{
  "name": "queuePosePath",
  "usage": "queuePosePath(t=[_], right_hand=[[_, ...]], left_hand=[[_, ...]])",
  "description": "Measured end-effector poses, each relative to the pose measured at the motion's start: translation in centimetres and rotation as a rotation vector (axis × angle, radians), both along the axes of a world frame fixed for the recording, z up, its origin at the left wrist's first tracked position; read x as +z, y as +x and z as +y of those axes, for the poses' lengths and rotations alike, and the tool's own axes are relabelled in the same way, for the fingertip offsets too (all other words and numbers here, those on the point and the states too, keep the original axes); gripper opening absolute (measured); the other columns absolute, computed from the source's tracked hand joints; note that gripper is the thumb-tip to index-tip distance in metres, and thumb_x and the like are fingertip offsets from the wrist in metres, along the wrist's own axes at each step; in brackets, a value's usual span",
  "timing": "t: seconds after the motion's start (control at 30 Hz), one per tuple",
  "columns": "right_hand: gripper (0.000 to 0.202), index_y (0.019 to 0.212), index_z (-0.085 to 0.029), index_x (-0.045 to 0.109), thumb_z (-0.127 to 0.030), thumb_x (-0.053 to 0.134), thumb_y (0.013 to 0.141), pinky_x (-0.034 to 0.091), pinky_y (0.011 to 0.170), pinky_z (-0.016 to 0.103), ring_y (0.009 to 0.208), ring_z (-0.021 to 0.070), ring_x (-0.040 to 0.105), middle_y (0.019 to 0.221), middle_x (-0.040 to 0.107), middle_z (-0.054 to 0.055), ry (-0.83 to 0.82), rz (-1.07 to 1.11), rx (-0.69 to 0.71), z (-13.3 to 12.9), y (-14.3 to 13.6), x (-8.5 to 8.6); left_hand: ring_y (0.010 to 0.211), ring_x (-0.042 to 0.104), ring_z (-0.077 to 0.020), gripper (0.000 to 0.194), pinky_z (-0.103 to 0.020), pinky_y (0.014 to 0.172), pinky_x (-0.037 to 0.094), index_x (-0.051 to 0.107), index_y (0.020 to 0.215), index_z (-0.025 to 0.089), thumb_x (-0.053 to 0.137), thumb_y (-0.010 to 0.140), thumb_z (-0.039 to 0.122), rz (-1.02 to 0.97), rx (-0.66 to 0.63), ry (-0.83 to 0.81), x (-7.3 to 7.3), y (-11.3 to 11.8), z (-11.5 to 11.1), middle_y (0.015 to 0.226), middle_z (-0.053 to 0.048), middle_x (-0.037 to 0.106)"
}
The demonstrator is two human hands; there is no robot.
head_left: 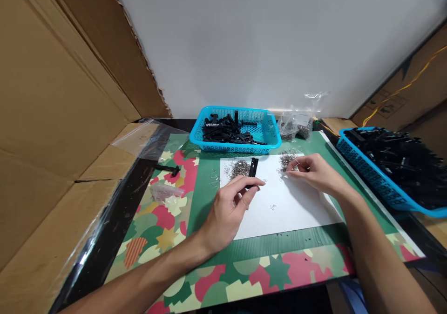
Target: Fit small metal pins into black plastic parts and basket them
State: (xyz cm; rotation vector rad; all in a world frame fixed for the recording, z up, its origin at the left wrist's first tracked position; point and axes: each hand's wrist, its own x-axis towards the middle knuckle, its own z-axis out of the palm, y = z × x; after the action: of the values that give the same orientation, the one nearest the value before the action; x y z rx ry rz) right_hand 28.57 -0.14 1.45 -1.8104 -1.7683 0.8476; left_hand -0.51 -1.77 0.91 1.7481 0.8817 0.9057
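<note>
My left hand (232, 202) is closed on the lower end of a slim black plastic part (253, 166), which points up and away from me. Just beyond the left fingers lies a heap of small metal pieces (240, 168), like tiny springs or bent wire clips. My right hand (310, 170) pinches with thumb and forefinger at the near edge of a second metal heap (287, 158); what sits between those fingertips is too small to make out. Both heaps rest on a white paper sheet (296, 207). A few loose metal pieces (273, 207) lie nearer me on the sheet.
Behind the paper stands a blue basket (235, 149) of black parts; another blue basket (377, 179), heaped full, is at right. Plastic bags (295, 125) of metal pieces sit at the back. A black part (167, 169) lies left. Cardboard (63, 72) walls the left side.
</note>
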Motion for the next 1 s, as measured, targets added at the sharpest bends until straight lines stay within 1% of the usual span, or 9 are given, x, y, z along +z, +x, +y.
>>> queuePosePath(t=[0.1, 0.2, 0.37, 0.53, 0.63, 0.73, 0.83, 0.9, 1.0], right_hand=[[0.029, 0.083, -0.017, 0.080, -0.046, 0.075, 0.084, 0.018, 0.055, 0.030, 0.057, 0.0116, 0.029, 0.059, 0.034, -0.006, -0.002, 0.029, 0.055, 0.1, -0.3, -0.2], [0.029, 0.083, -0.017, 0.082, -0.045, 0.075, 0.083, 0.020, 0.056, 0.030, 0.057, 0.0115, 0.028, 0.057, 0.033, -0.006, 0.011, 0.045, 0.109, 0.2, -0.5, -0.5], [0.027, 0.086, -0.018, 0.083, -0.043, 0.073, 0.088, 0.022, 0.056, 0.029, 0.057, 0.0124, 0.032, 0.058, 0.036, -0.005, 0.006, 0.015, 0.188, 0.4, -0.7, -0.8], [0.019, 0.090, -0.020, 0.078, -0.032, 0.065, 0.096, 0.027, 0.058, 0.029, 0.060, 0.0139, 0.041, 0.063, 0.047, -0.003, 0.028, -0.130, 0.284, -0.2, -1.9, -0.2], [0.016, 0.090, -0.020, 0.073, -0.027, 0.061, 0.098, 0.028, 0.059, 0.029, 0.061, 0.0139, 0.042, 0.067, 0.049, -0.002, 0.013, -0.164, 0.314, -0.5, -2.5, 0.3], [0.017, 0.092, -0.019, 0.068, -0.032, 0.060, 0.101, 0.025, 0.057, 0.029, 0.061, 0.0134, 0.035, 0.066, 0.041, -0.004, 0.025, -0.027, 0.329, -0.8, -2.7, 0.6], [0.027, 0.095, -0.020, 0.063, -0.045, 0.061, 0.103, 0.022, 0.056, 0.029, 0.060, 0.0127, 0.029, 0.065, 0.036, -0.006, 0.005, 0.264, 0.311, -1.2, -2.5, 1.0], [0.032, 0.095, -0.020, 0.062, -0.052, 0.065, 0.101, 0.021, 0.055, 0.029, 0.059, 0.0119, 0.028, 0.065, 0.037, -0.007, -0.027, 0.437, 0.294, -1.5, -2.6, 1.2], [0.036, 0.093, -0.020, 0.062, -0.054, 0.072, 0.096, 0.019, 0.054, 0.028, 0.057, 0.0107, 0.026, 0.063, 0.036, -0.008, -0.046, 0.593, 0.296, -1.9, -3.4, 1.2]], left_hand=[[0.075, 0.057, -0.0123, 0.026, -0.027, 0.068, 0.046, 0.081, 0.114, 0.025, 0.057, 0.107, 0.027, -0.002, -0.019, 0.022, -0.2, 0.0, 0.0, 0.096, -0.003, 0.062], [0.077, 0.059, -0.0128, 0.027, -0.026, 0.067, 0.047, 0.084, 0.112, 0.026, 0.058, 0.105, 0.025, -0.004, -0.033, 0.031, -0.2, 0.0, -0.1, 0.097, -0.003, 0.060], [0.075, 0.057, -0.0135, 0.026, -0.026, 0.063, 0.045, 0.083, 0.112, 0.023, 0.058, 0.106, 0.027, 0.003, -0.047, 0.012, 0.0, 0.2, -0.1, 0.092, -0.004, 0.060], [0.072, 0.053, -0.0130, 0.025, -0.025, 0.060, 0.041, 0.082, 0.110, 0.022, 0.059, 0.105, 0.027, 0.014, -0.051, -0.014, 0.3, 0.3, -0.2, 0.091, -0.003, 0.061], [0.071, 0.053, -0.0126, 0.025, -0.025, 0.060, 0.041, 0.082, 0.110, 0.023, 0.058, 0.105, 0.028, 0.022, -0.049, -0.023, 0.4, 0.2, -0.2, 0.091, -0.003, 0.060], [0.073, 0.054, -0.0126, 0.024, -0.025, 0.063, 0.043, 0.081, 0.111, 0.023, 0.058, 0.106, 0.030, 0.026, -0.043, -0.030, 0.3, 0.2, -0.2, 0.093, -0.003, 0.060], [0.075, 0.056, -0.0127, 0.024, -0.025, 0.064, 0.044, 0.080, 0.111, 0.024, 0.058, 0.106, 0.030, 0.020, -0.034, -0.032, 0.3, 0.1, -0.2, 0.096, -0.003, 0.062], [0.076, 0.056, -0.0126, 0.023, -0.025, 0.064, 0.044, 0.081, 0.111, 0.024, 0.059, 0.105, 0.030, 0.014, -0.024, -0.031, 0.4, 0.1, -0.1, 0.096, -0.003, 0.063], [0.076, 0.057, -0.0124, 0.022, -0.024, 0.063, 0.043, 0.082, 0.110, 0.025, 0.063, 0.104, 0.033, 0.001, -0.019, -0.061, 0.4, 0.1, 0.1, 0.097, -0.003, 0.066]])
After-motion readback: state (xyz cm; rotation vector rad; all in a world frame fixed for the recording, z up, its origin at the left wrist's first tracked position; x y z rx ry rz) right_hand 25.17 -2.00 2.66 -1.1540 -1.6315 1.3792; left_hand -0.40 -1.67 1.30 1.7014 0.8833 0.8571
